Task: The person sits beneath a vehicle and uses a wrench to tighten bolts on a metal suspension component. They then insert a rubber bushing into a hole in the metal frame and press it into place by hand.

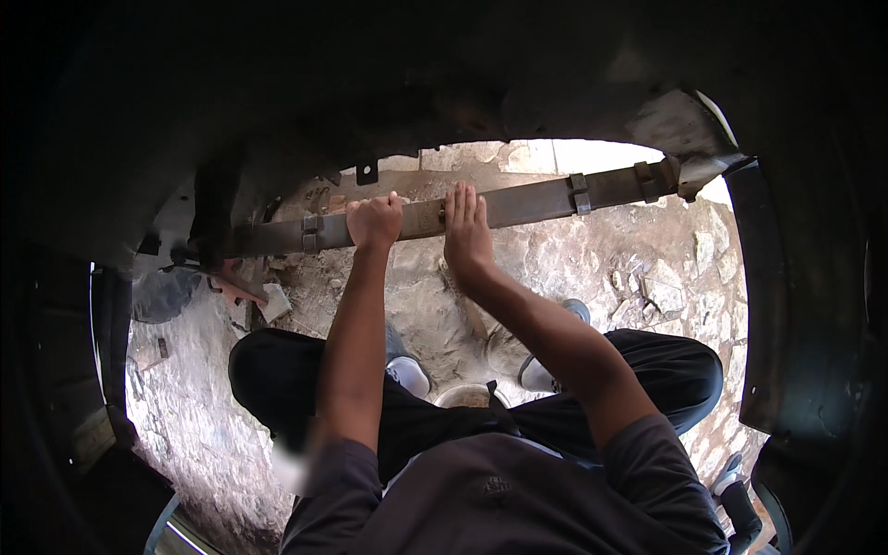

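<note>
A long grey leaf spring (532,204) with metal clips around it runs across the view, its right end higher than its left. Near its middle, my left hand (374,222) is closed over the spring, fingers curled around it. Just to the right, my right hand (469,236) lies against the same bar with its fingers stretched out together. Beside those fingertips a small bolt head (442,212) shows on the spring's face. One metal clip (310,233) sits left of my hands, another clip (580,193) to the right.
Dark vehicle bodywork (573,83) arches overhead and down both sides. A bracket (689,171) meets the spring's right end. Broken stones (663,287) lie on the rough ground. A reddish metal piece (239,285) is at left. Below me, a round pale rim (462,395) shows between my shoes.
</note>
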Motion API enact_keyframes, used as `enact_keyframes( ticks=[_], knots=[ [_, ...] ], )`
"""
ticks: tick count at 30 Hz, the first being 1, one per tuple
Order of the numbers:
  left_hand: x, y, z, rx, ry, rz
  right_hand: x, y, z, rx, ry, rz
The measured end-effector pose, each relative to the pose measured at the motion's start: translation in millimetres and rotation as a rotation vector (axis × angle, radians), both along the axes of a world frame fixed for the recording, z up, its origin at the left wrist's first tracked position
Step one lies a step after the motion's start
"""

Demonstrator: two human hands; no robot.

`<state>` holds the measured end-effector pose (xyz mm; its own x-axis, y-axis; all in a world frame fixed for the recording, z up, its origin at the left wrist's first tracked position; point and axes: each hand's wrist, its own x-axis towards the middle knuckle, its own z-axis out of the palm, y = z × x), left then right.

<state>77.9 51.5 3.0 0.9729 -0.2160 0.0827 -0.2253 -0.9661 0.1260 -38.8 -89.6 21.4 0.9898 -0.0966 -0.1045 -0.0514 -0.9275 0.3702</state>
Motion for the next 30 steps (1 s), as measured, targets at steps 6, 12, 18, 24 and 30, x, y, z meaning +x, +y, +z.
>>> enact_keyframes(
  ticks=[6, 12, 18, 24, 30],
  knots=[
    [-4.8, 3.6, 1.3, -0.05, 0.008, 0.011, -32.1, 10.6, 3.2, -0.074, 0.036, 0.023],
    [-1.4, -0.3, 2.4, -0.045, 0.002, -0.004, 4.6, 4.0, 5.6, -0.046, 0.01, -0.022],
    [-0.1, 4.8, -3.4, -0.027, -0.014, -0.002, -26.0, 6.2, 2.8, -0.156, 0.016, 0.04],
    [-6.0, 6.5, -0.8, -0.047, -0.016, -0.004, -20.0, 11.5, 12.0, -0.11, 0.015, 0.026],
    [-3.5, -1.1, -5.8, -0.042, -0.081, -0.023, 10.7, -3.3, -10.1, -0.04, -0.062, -0.001]
  ],
)
